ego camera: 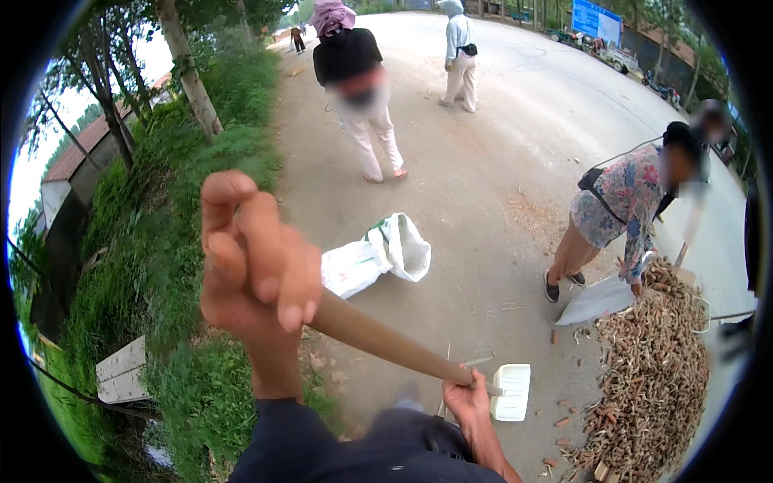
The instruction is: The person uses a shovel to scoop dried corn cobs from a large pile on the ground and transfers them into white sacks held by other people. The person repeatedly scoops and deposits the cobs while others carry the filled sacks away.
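Observation:
A shovel with a long wooden handle (386, 342) and a white scoop blade (511, 392) slants across the space before me. My left hand (263, 253) is curled loosely at the handle's upper end, some fingers raised and slightly blurred. Farther down, close to the blade, my right hand (468, 395) grips the handle. The blade is low over the pavement and bears no load; whether it touches the ground I cannot tell. To its right spreads a large heap of corncobs (655, 368). A white woven sack (362, 262) lies on its side ahead, mouth open.
Beside the heap, a person in a floral top (628, 187) bends over a white sack (595, 299). Two other people stand ahead, one in a black top (347, 57), one in light blue (461, 42). Grass and shrubs (181, 253) border the road on the left; a concrete slab (122, 371) lies there.

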